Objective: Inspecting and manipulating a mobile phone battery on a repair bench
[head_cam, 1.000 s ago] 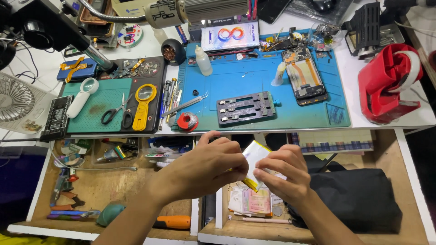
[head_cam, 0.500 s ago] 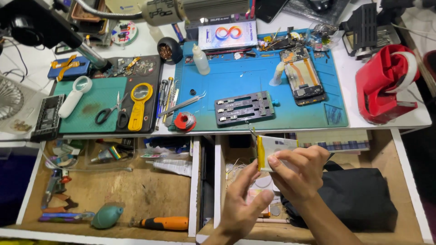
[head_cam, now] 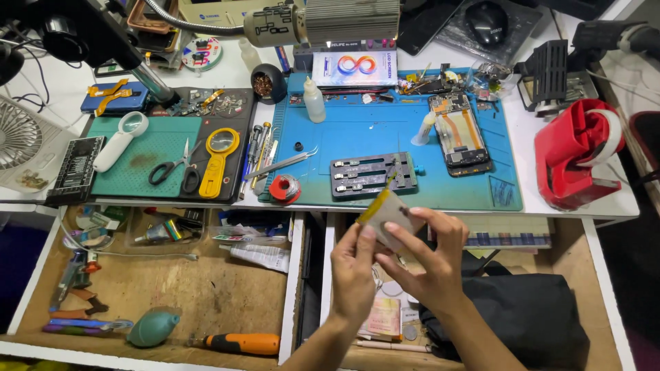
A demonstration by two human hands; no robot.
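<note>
My left hand (head_cam: 354, 275) and my right hand (head_cam: 430, 257) both pinch a small flat pale piece with a yellow edge strip (head_cam: 385, 209). They hold it over the open right drawer (head_cam: 560, 237), just in front of the blue work mat (head_cam: 385, 137). A grey metal holder (head_cam: 375, 174) lies on the mat right behind the piece. An opened phone (head_cam: 459, 134) lies on the mat to the right.
A red tape dispenser (head_cam: 574, 154) stands at the right. Scissors (head_cam: 175, 168), a yellow magnifier (head_cam: 216, 161) and tweezers (head_cam: 285, 163) lie left of centre. The open left drawer (head_cam: 137, 288) holds an orange screwdriver (head_cam: 237, 342) and a teal blower (head_cam: 152, 328). A black bag (head_cam: 526, 316) fills the right drawer.
My left hand has come back up from the right drawer and joined my right hand on the piece, which now sits higher, near the mat's front edge.
</note>
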